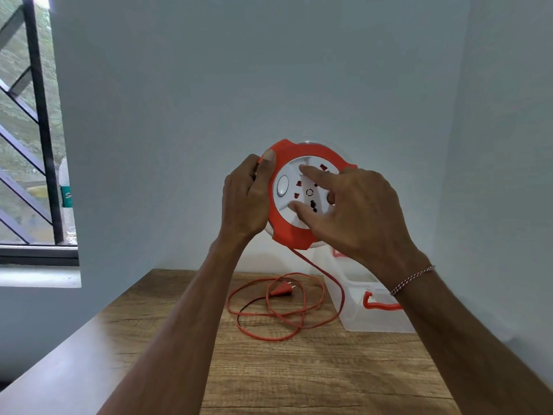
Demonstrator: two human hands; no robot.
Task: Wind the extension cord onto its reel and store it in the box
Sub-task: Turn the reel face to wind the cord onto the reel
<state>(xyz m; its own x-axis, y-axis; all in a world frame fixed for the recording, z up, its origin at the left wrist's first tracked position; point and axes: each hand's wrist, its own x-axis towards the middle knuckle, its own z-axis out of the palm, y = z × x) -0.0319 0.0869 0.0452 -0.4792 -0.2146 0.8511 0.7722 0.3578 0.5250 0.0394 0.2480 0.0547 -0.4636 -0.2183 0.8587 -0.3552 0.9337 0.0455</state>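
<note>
We hold the round orange-and-white plastic cord reel (302, 196) up in the air between our hands, above the far part of the wooden table (299, 369); our left hand (247, 199) is curled around its left rim, thumb on the orange edge, while our right hand (356, 211) lies spread on the white socket face, fingertips pressed to it. The thin orange cord (305, 307) drops from the reel's underside and lies in loose loops on the table, its orange two-pin plug (282, 290) resting inside the loops; just right of them stands the clear plastic box with orange latches (359, 313), partly hidden by our right wrist.
</note>
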